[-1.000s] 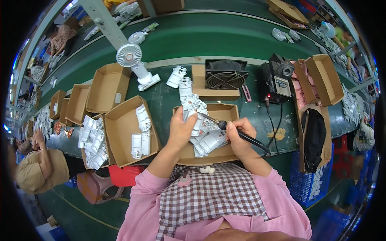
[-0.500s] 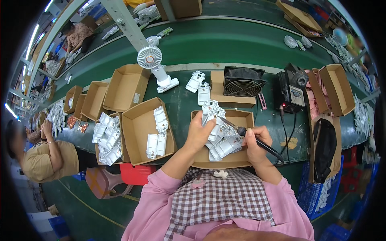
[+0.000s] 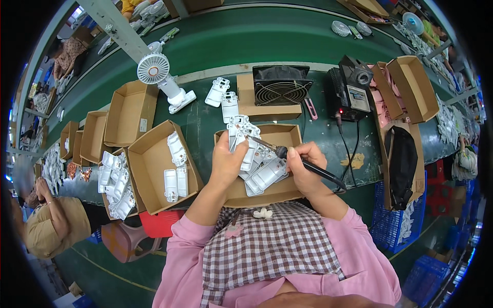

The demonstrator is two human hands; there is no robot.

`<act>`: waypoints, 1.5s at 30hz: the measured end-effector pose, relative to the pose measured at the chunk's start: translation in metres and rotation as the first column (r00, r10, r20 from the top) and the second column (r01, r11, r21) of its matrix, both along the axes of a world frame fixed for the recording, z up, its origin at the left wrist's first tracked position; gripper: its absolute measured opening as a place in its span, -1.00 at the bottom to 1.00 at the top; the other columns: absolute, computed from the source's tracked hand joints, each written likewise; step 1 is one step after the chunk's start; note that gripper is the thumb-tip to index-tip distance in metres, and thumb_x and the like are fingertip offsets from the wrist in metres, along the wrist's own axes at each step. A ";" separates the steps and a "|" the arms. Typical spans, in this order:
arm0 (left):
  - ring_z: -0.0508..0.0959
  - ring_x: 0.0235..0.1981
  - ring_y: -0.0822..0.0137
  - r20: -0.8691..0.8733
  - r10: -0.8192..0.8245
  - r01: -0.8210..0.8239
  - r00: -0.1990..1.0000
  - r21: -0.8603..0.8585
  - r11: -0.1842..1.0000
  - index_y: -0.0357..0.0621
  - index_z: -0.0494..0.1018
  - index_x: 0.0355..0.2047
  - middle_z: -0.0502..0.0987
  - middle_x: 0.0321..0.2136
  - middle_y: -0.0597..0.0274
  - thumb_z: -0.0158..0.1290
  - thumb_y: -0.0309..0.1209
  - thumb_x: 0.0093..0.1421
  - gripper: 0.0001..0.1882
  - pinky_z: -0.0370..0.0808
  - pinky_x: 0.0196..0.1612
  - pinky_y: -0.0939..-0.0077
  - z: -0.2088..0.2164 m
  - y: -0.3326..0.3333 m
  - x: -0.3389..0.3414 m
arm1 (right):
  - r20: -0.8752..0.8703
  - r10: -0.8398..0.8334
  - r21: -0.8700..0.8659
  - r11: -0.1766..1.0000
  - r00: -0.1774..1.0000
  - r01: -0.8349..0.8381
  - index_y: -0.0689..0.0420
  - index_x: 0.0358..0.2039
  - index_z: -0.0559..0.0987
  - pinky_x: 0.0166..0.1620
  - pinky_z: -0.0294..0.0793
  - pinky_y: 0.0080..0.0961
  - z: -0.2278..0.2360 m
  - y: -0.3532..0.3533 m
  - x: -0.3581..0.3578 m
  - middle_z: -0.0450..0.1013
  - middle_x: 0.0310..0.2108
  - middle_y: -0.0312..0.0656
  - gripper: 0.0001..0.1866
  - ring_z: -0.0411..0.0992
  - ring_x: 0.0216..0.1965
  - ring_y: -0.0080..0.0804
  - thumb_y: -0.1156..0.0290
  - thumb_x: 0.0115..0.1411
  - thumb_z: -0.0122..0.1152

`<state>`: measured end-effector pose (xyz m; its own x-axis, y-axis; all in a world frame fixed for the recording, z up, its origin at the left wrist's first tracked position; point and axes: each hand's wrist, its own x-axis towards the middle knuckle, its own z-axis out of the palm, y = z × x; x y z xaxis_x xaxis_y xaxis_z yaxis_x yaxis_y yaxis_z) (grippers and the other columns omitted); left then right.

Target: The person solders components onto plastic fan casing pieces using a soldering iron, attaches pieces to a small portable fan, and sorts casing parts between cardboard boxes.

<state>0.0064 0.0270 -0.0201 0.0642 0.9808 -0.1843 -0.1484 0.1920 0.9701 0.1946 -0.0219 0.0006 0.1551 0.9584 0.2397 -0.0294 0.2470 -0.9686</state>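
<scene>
- A green workbench runs across a busy workshop, with a wide green belt behind it.
- Far left, a co-worker in a beige top sits at the bench, near small copper-coloured parts.
- Next come cardboard boxes; one holds a heap of loose casings, and the larger box beside it has a few more along its right side.
- A small white fan stands behind them.
- The left hand is partly closed, thumb against fingers, pinching a white casing over the back left of the front box. Whether it grips one piece or two overlapping ones, I can't tell.
- That casing looks like light, stiff, smooth plastic, probably a bit slippery; the small metal bits inside seem the delicate part, so the outer edges are the safer hold.
- More white casings lie piled in the front box below.
- The right hand is curled pen-fashion around the soldering iron, its tip at or just beside the casing. Its dark handle looks the only sensible hold; the metal shaft may be hot.
- Behind stands a black square fan; farther right, a black power unit and a black pouch.
</scene>
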 end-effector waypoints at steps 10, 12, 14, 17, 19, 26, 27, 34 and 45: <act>0.49 -0.29 0.49 -0.047 0.008 -0.007 0.999 0.012 1.000 -0.30 0.40 -0.16 0.54 -0.29 0.21 0.04 -0.48 0.12 -0.73 0.44 -0.20 0.56 0.000 -0.003 0.001 | 0.041 0.006 -0.011 1.000 0.999 -0.006 0.23 -0.45 0.41 -0.53 0.35 -0.74 -0.001 -0.001 0.000 0.45 -0.61 -0.30 -0.83 0.35 -0.59 -0.74 0.46 0.17 0.22; 0.49 -0.29 0.48 -0.052 0.009 -0.008 0.999 0.027 1.000 -0.30 0.41 -0.15 0.54 -0.29 0.21 0.04 -0.47 0.12 -0.73 0.43 -0.19 0.56 0.000 -0.004 0.000 | 0.070 0.005 0.004 1.000 0.998 -0.006 0.21 -0.47 0.38 -0.55 0.35 -0.74 0.001 0.000 -0.002 0.43 -0.63 -0.28 -0.84 0.35 -0.63 -0.71 0.49 0.19 0.16; 0.50 -0.28 0.47 -0.127 0.000 0.005 0.992 0.044 0.999 -0.31 0.41 -0.15 0.54 -0.29 0.20 0.04 -0.47 0.11 -0.72 0.44 -0.18 0.55 0.003 -0.004 -0.001 | 0.098 0.002 0.022 1.000 0.995 -0.004 0.20 -0.48 0.35 -0.58 0.35 -0.73 0.001 0.001 -0.002 0.41 -0.65 -0.26 -0.84 0.35 -0.66 -0.68 0.52 0.21 0.11; 0.50 -0.28 0.47 -0.148 0.007 -0.001 0.989 0.047 0.999 -0.30 0.41 -0.14 0.55 -0.29 0.19 0.04 -0.46 0.11 -0.71 0.44 -0.18 0.54 0.004 -0.003 0.000 | 0.033 0.011 -0.020 1.000 0.999 -0.010 0.23 -0.46 0.41 -0.54 0.35 -0.74 -0.001 0.001 -0.002 0.44 -0.62 -0.30 -0.82 0.35 -0.59 -0.73 0.45 0.17 0.22; 0.51 -0.28 0.47 -0.142 0.007 -0.001 0.990 0.042 0.999 -0.30 0.41 -0.14 0.55 -0.29 0.19 0.04 -0.46 0.11 -0.70 0.44 -0.18 0.54 0.005 -0.003 0.000 | 0.056 0.011 -0.012 1.000 0.998 -0.010 0.23 -0.46 0.41 -0.53 0.35 -0.73 0.000 0.000 -0.002 0.45 -0.62 -0.30 -0.83 0.35 -0.60 -0.73 0.46 0.17 0.21; 0.50 -0.27 0.46 -0.002 -0.009 0.009 1.000 0.044 0.999 -0.29 0.35 -0.07 0.52 -0.27 0.21 0.07 -0.50 0.09 -0.63 0.43 -0.18 0.56 0.001 -0.005 0.000 | 0.049 -0.008 0.075 0.997 0.999 0.004 0.20 -0.42 0.32 -0.56 0.37 -0.69 -0.003 -0.005 0.002 0.39 -0.65 -0.23 -0.87 0.35 -0.67 -0.62 0.51 0.22 0.07; 0.50 -0.27 0.45 0.076 -0.008 0.004 0.997 0.051 0.999 -0.28 0.32 -0.04 0.51 -0.27 0.22 0.09 -0.51 0.07 -0.59 0.43 -0.17 0.56 0.000 -0.005 -0.001 | 0.045 -0.004 0.078 0.997 0.999 0.001 0.20 -0.42 0.32 -0.56 0.37 -0.69 -0.003 -0.005 0.002 0.39 -0.65 -0.23 -0.87 0.35 -0.67 -0.62 0.51 0.22 0.07; 0.48 -0.29 0.40 0.003 0.037 -0.038 0.999 0.056 0.998 -0.28 0.26 -0.04 0.40 -0.22 0.18 0.09 -0.43 0.11 -0.58 0.45 -0.27 0.55 -0.003 -0.005 0.000 | -0.051 -0.016 0.137 0.990 0.999 0.023 0.21 -0.38 0.34 -0.49 0.40 -0.66 -0.005 -0.008 0.005 0.41 -0.57 -0.19 -0.87 0.38 -0.59 -0.59 0.49 0.21 0.11; 0.50 -0.32 0.36 -0.179 0.106 -0.085 0.978 0.122 0.989 -0.29 0.35 -0.19 0.48 -0.32 0.13 0.04 -0.47 0.12 -0.75 0.44 -0.24 0.48 -0.002 -0.003 0.000 | 0.145 -0.035 0.025 0.999 0.989 0.031 0.21 -0.48 0.45 -0.53 0.36 -0.69 -0.003 0.000 0.000 0.46 -0.63 -0.27 -0.84 0.38 -0.61 -0.69 0.47 0.13 0.25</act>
